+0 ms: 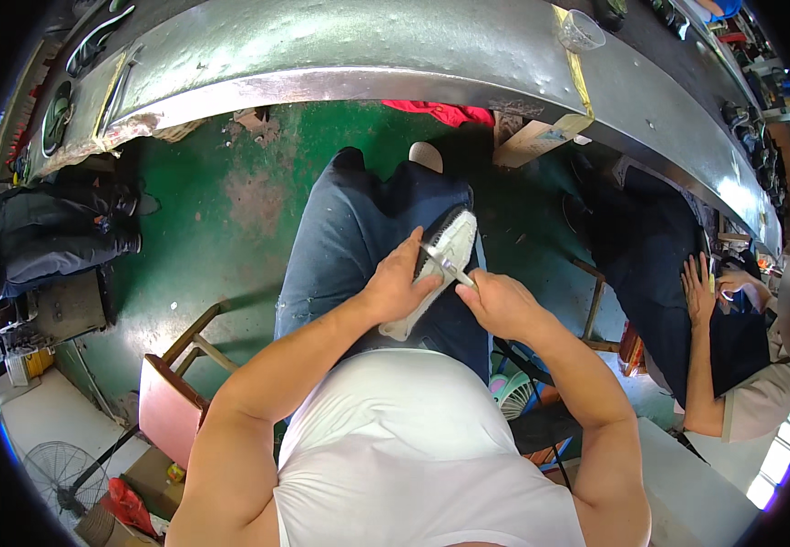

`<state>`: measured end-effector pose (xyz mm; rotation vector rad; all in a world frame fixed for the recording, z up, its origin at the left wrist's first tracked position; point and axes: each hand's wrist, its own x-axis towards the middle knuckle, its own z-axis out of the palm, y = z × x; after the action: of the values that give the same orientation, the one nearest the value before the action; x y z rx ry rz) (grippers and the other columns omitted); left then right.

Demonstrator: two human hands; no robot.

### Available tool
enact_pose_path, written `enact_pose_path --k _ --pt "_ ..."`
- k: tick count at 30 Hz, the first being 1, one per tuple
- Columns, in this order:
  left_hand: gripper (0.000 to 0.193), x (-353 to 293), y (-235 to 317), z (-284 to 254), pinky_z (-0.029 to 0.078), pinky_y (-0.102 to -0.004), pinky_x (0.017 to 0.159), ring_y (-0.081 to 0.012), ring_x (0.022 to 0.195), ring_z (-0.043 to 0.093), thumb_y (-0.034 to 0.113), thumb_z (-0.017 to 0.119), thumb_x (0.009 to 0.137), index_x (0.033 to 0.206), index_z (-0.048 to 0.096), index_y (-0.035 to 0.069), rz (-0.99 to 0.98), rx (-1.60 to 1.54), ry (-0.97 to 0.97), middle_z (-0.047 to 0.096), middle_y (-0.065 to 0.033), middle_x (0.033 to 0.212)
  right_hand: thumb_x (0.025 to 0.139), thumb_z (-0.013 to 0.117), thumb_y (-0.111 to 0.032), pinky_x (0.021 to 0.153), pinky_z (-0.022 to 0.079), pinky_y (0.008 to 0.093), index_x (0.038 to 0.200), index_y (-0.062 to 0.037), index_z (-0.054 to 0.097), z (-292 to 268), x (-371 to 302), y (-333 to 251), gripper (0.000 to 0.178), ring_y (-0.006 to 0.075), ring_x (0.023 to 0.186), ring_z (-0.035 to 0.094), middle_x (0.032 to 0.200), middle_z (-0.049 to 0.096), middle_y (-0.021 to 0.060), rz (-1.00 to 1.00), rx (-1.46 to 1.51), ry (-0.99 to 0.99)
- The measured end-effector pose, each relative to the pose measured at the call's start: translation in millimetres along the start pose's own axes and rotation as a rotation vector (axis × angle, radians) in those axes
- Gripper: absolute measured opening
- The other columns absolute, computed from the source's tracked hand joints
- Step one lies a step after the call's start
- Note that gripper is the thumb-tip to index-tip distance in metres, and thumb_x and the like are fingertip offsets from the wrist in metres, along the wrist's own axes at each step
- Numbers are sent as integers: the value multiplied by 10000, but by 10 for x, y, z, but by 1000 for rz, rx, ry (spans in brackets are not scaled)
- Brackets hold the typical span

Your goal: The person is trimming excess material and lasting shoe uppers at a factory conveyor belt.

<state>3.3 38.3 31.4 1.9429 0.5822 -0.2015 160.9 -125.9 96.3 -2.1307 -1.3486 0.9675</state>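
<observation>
Leftmost, a pink-seated stool (170, 410) stands well apart from the work. Next, the left hand (400, 281) grips the shoe (426, 305), thumb over the pale sole and fingers at its left edge. The shoe lies sole up above the lap, its long axis slanting from lower left to upper right, between the 2 hands. A metal tool (451, 267) crosses that axis about midway. Just right of the shoe, the right hand (502, 303) is closed around the tool's near end; the left is the nearer, touching the shoe itself. Farther right, a co-worker's hand (698, 290) rests on dark cloth (655, 273). I can read no brand, label or lettering on shoe or tool.
</observation>
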Motion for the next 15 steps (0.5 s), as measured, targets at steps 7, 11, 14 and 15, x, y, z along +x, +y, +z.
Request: enact_pose_path --k 7,11,14,15 --pt "784 -575 -470 -10 121 -325 1224 -239 1530 80 175 470 1044 1594 -79 74 -104 -535 -319 53 -174 1665 976 581 -332 605 507 363 912 4 599 -33 -474 137 342 215 614 637 725 664 114 260 336 -335" --pt "834 -537 -301 -46 106 -347 1232 -271 1540 34 177 498 1028 1585 -114 68 -79 -323 -317 -31 -189 1664 1000 541 -326 644 515 331 940 -1 607 -91 -378 -69 337 182 670 653 809 681 87 395 289 -680" --pt "915 -544 -163 -83 112 -355 1233 -289 1542 26 175 556 993 1577 -139 63 -46 -168 -292 -58 -208 1658 1010 536 -356 673 521 397 989 5 593 6 -455 -160 365 309 693 656 817 664 176 232 254 -468" --pt "961 -560 -109 -119 116 -357 1232 -297 1542 24 169 590 969 1573 -149 60 -25 -119 -280 -59 -217 1655 1012 529 -359 687 520 427 991 5 582 57 -481 -282 368 358 729 657 844 667 199 86 246 -209"
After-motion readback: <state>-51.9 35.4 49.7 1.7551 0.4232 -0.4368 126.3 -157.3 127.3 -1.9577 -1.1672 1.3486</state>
